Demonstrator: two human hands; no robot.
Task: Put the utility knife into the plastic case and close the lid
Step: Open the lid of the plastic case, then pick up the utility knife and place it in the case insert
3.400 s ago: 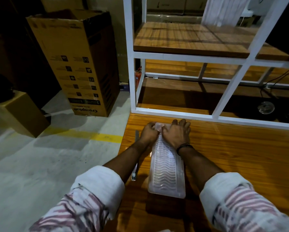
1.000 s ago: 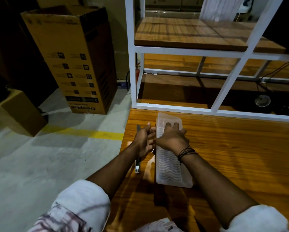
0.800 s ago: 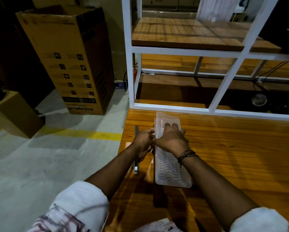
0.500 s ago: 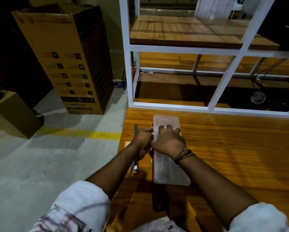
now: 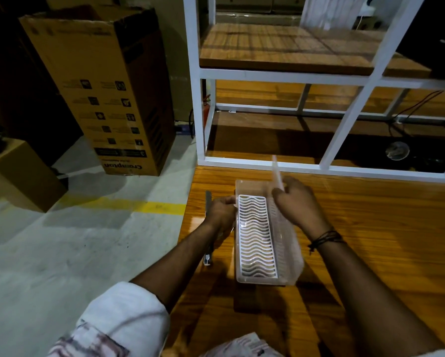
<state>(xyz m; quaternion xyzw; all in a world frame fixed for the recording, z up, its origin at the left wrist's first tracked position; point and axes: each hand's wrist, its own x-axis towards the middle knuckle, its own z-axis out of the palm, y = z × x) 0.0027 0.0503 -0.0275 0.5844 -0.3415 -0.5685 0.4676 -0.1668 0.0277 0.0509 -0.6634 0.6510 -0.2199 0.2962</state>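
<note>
Case: we see the plastic case [image 5: 265,276] at centre frame on the wooden surface [image 5: 383,240], open, a white wavy grid [image 5: 256,235] inside
Lid: the lid [image 5: 278,173] stands lifted, blurred; our right hand [image 5: 297,204] pinches its edge between closed fingers
Left hand: our left hand [image 5: 221,212] grips the case's left wall, fingers curled
Knife: the utility knife [image 5: 208,228] lies left of the case, partly beneath our left hand

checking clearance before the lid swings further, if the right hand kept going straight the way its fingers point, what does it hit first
The right hand points away from the person, holding the raised lid. Straight ahead lies bare table, then probably the white shelf frame's bottom rail. Depth is unclear, so it may pass over it.
</note>
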